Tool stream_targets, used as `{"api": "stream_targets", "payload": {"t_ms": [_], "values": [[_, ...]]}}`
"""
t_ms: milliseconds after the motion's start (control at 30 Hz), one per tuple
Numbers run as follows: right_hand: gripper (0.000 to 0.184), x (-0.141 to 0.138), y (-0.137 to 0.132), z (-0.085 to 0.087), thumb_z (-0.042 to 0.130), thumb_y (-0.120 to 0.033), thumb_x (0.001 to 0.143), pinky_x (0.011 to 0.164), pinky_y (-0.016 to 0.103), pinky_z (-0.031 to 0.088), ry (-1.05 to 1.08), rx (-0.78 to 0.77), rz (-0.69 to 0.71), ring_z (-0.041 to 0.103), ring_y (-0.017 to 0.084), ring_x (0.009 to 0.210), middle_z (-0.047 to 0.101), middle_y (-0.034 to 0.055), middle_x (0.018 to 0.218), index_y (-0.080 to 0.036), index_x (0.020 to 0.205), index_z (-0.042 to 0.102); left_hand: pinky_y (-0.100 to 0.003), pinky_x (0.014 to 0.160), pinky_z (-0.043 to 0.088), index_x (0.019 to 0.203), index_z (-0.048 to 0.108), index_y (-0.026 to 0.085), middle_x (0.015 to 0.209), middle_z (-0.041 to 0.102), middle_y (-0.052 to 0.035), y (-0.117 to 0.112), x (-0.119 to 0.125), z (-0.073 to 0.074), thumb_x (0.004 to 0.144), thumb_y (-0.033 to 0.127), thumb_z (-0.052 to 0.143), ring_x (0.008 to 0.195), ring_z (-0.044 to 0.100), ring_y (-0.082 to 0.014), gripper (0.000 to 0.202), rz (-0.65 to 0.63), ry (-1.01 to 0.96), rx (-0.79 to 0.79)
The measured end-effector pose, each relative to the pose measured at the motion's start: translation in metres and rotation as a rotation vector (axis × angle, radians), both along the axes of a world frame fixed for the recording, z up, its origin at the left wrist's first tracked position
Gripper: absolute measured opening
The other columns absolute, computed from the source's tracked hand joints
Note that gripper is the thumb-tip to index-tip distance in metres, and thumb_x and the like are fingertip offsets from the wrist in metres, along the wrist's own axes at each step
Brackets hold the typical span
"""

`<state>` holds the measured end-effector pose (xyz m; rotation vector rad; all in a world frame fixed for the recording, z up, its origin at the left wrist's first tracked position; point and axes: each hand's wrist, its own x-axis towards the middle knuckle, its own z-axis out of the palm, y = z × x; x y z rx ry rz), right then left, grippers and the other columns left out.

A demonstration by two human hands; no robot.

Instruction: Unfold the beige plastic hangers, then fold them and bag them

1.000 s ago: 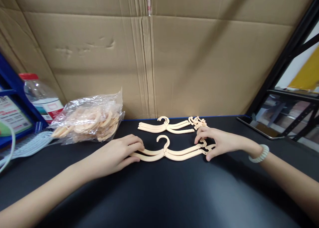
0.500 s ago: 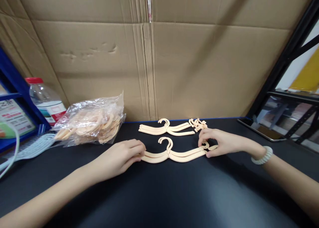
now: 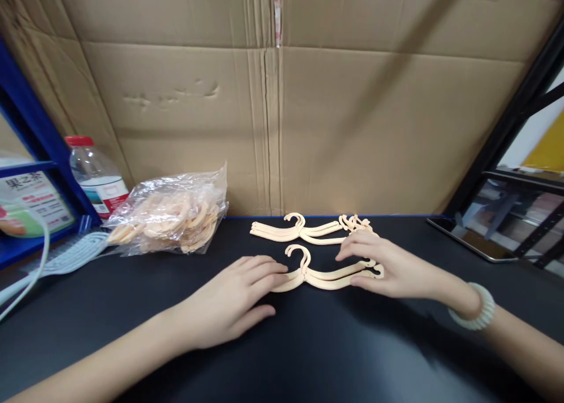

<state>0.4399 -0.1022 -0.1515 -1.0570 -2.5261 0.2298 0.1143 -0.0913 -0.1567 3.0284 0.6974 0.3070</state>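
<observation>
A cream plastic folding hanger (image 3: 328, 283) lies on the black table, its hook pointing away from me. My left hand (image 3: 235, 300) rests its fingers over the hanger's left end, with the thumb apart on the table side. At the right end, my right hand (image 3: 392, 266) is spread around the arm tips, thumb and fingers apart; small hook-shaped ends show beside the thumb. Behind it lies a stack of similar hangers (image 3: 277, 232). A small pile of cream hook pieces (image 3: 352, 221) sits at the stack's right end, partly hidden by my right hand.
On the left, a clear plastic bag (image 3: 176, 206) holds more cream hanger parts, next to a light blue brush (image 3: 81, 253) and a red-capped bottle (image 3: 99, 182). Cardboard (image 3: 176, 97) walls off the back. A phone-like slab (image 3: 471, 241) lies by the black rack at right.
My left hand has slid right and its thumb has come away from the hanger. My right hand has loosened its pinch at the right end and opened. The view has shifted slightly.
</observation>
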Motion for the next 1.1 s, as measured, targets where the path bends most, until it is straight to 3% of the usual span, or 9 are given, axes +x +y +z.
{"api": "stream_targets", "payload": {"t_ms": [167, 300, 467, 800, 1100], "values": [[0.014, -0.03, -0.013, -0.014, 0.056, -0.019, 0.091, 0.087, 0.034, 0.044, 0.016, 0.073, 0.117, 0.052, 0.019, 0.096, 0.061, 0.0062, 0.101, -0.02, 0.102, 0.065, -0.047, 0.105, 0.039, 0.141, 0.041, 0.025, 0.14, 0.053, -0.0064, -0.009, 0.009, -0.009, 0.094, 0.024, 0.051, 0.129, 0.044, -0.0292, 0.047, 0.003, -0.002, -0.028], [0.013, -0.033, -0.011, -0.026, 0.053, -0.016, 0.093, 0.084, 0.034, 0.044, 0.027, 0.101, 0.134, 0.051, 0.018, 0.092, 0.063, 0.005, 0.094, -0.018, 0.098, 0.065, -0.043, 0.104, 0.041, 0.138, 0.045, 0.025, 0.136, 0.056, -0.0055, -0.007, 0.009, -0.01, 0.094, 0.019, 0.049, 0.127, 0.047, -0.026, 0.045, -0.018, -0.048, -0.063], [0.011, -0.032, -0.008, -0.028, 0.054, -0.015, 0.093, 0.084, 0.033, 0.044, 0.047, 0.101, 0.131, 0.051, 0.018, 0.091, 0.063, 0.0043, 0.091, -0.019, 0.094, 0.064, -0.042, 0.105, 0.04, 0.137, 0.046, 0.024, 0.134, 0.057, -0.006, -0.008, 0.009, -0.009, 0.093, 0.017, 0.048, 0.126, 0.047, -0.0251, 0.044, -0.027, -0.052, -0.062], [0.016, -0.028, -0.004, -0.036, 0.055, -0.015, 0.091, 0.088, 0.033, 0.047, 0.167, 0.106, 0.014, 0.053, 0.02, 0.102, 0.058, 0.0089, 0.109, -0.019, 0.104, 0.061, -0.048, 0.106, 0.037, 0.145, 0.036, 0.027, 0.143, 0.048, -0.0074, -0.007, 0.008, -0.013, 0.094, 0.019, 0.048, 0.129, 0.044, -0.028, 0.053, 0.045, -0.03, -0.042], [0.01, -0.027, 0.0, -0.036, 0.053, -0.016, 0.092, 0.079, 0.032, 0.048, 0.142, 0.07, -0.053, 0.059, 0.017, 0.086, 0.064, 0.0041, 0.09, -0.019, 0.089, 0.063, -0.047, 0.105, 0.039, 0.145, 0.035, 0.027, 0.142, 0.049, -0.0091, -0.005, 0.008, -0.014, 0.094, 0.019, 0.046, 0.128, 0.046, -0.0284, 0.053, 0.016, -0.076, -0.077]]}}
